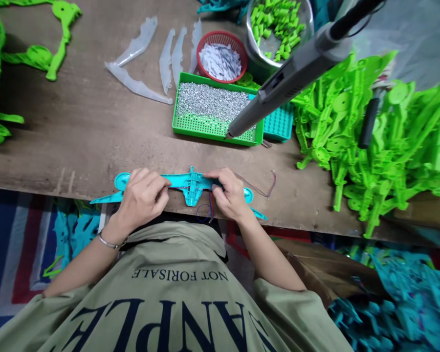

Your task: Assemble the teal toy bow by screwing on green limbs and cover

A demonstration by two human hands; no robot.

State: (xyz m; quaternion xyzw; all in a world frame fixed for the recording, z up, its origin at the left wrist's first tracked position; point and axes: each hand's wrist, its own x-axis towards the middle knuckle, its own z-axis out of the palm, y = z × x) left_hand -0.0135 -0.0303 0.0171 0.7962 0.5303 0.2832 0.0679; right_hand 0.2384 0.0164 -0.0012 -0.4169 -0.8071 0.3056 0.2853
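A long turquoise plastic toy part [192, 185] lies at the table's front edge, with a round disc and a pointed tip showing at each end. My left hand [143, 193] is closed on its left half, fingers curled over it. On the right half, my right hand [228, 189] grips it with the index finger stretched along the top; the thumb is bent close to the index. Thin coloured wires [209, 208] hang below the part near my right thumb, and more thin wire [266, 188] trails onto the table at the right. My palms hide parts of the turquoise piece.
A green basket of small screws [220, 131], a red basket of white pieces [223, 35] and a metal bowl [308, 19] with green pieces stand behind. A grey electric screwdriver [278, 80] hangs over the screws. Green parts [374, 132] pile up right; translucent pieces [137, 44] lie back left.
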